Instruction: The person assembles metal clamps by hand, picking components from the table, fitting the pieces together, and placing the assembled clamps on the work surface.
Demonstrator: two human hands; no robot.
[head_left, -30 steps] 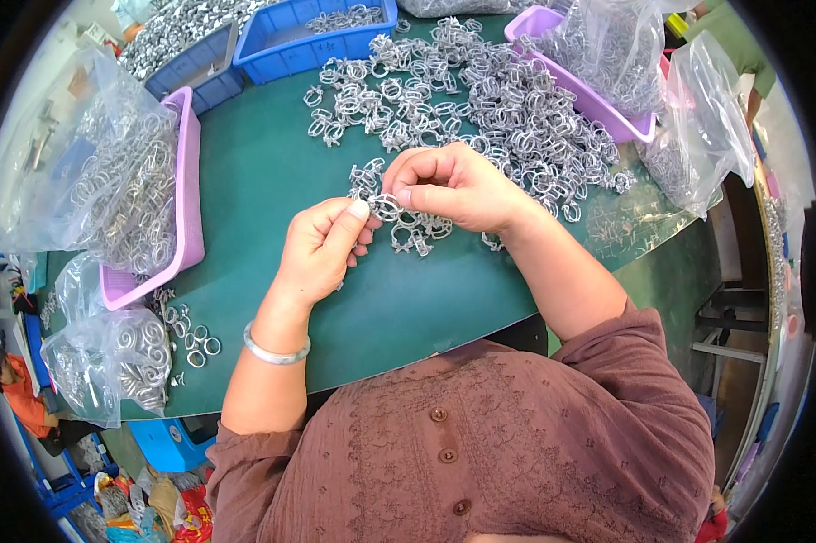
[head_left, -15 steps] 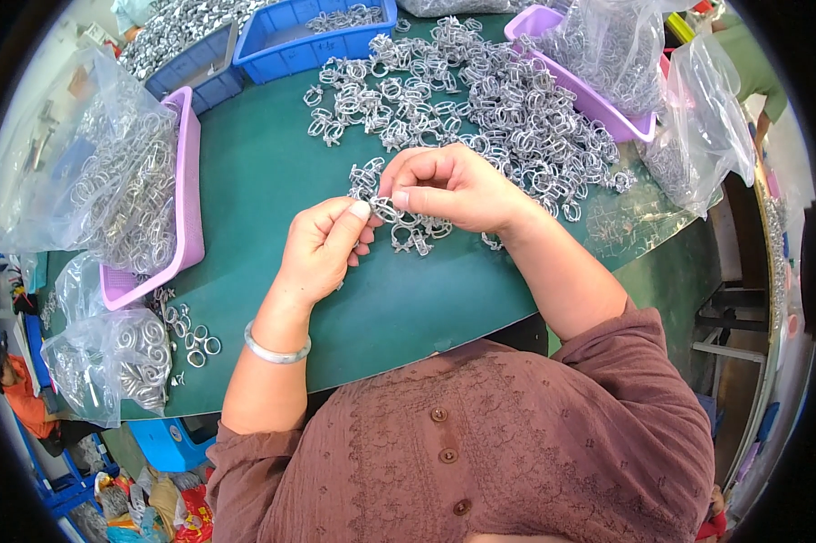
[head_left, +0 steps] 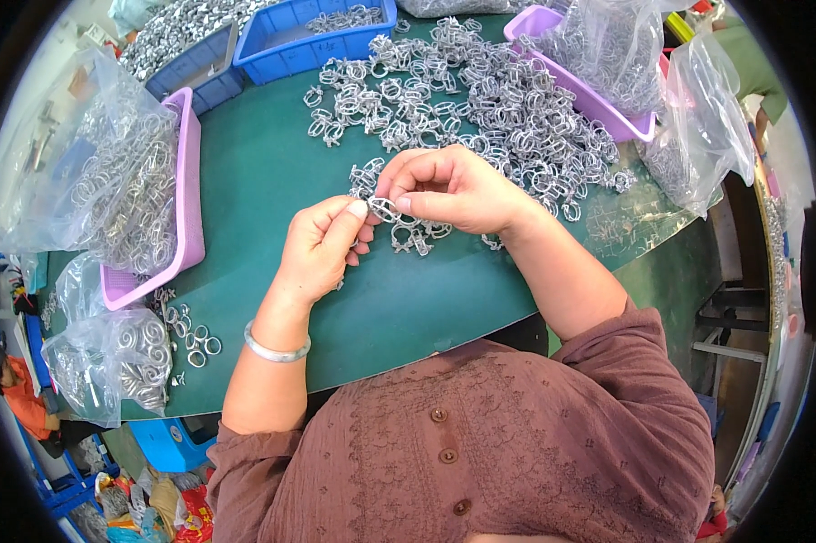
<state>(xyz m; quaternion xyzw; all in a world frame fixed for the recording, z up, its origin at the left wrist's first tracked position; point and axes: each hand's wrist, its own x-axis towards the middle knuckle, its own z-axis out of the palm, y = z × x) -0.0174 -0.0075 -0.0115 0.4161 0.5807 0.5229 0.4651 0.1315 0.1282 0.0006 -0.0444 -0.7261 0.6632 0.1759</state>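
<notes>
My left hand [head_left: 322,240] is closed in a pinch on a small silver metal ring [head_left: 382,210], thumb on top. From the other side, the thumb and fingers of my right hand [head_left: 453,187] are pinched on the same ring. Fingertips hide part of it, so its finer details do not show. Close by on the green tabletop [head_left: 254,199] lie several similar silver rings [head_left: 412,237], just below my right hand. Beyond both hands spreads a big heap of grey metal ring pieces [head_left: 516,100].
On the left stands a purple basket [head_left: 189,190] of rings in clear plastic; a bag of spiral pieces [head_left: 143,357] and loose rings [head_left: 201,342] lie nearer. Blue bins [head_left: 281,54] stand at the back. Another purple basket [head_left: 598,110] is at back right. A person in orange [head_left: 26,398] is far left.
The fingers of my right hand have shifted slightly left along the ring, and the ring has turned a little. My left hand has hardly moved.
</notes>
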